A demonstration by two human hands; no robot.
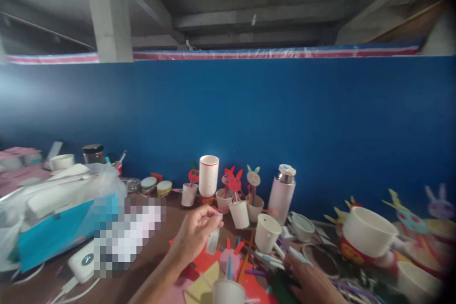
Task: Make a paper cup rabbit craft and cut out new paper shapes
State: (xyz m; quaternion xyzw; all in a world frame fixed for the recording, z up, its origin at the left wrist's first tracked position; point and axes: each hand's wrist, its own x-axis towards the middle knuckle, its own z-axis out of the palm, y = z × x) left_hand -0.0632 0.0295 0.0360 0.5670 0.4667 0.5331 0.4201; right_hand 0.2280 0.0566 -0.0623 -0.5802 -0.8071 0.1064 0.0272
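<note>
Near the middle of the table, my left hand (199, 232) is closed, thumb against fingers, on a small clear strip (213, 241) that hangs below the fingertips. My right hand (308, 275) is blurred at the lower right, low over pens and tools; whether it holds anything cannot be made out. A white paper cup (267, 232) with a small hole stands between the hands. Below my left hand lie red paper (256, 285) and yellow paper (204, 285), with a pink eared cutout (231, 259) on a blue stick above another white cup (228, 292).
Behind stand a stack of cups (208, 175), cups with red animal figures (235, 184) and a pink thermos (281, 197). More cups (368, 230) fill the right. A plastic bag (107, 180), blue case (64, 235) and white power bank (83, 261) lie left.
</note>
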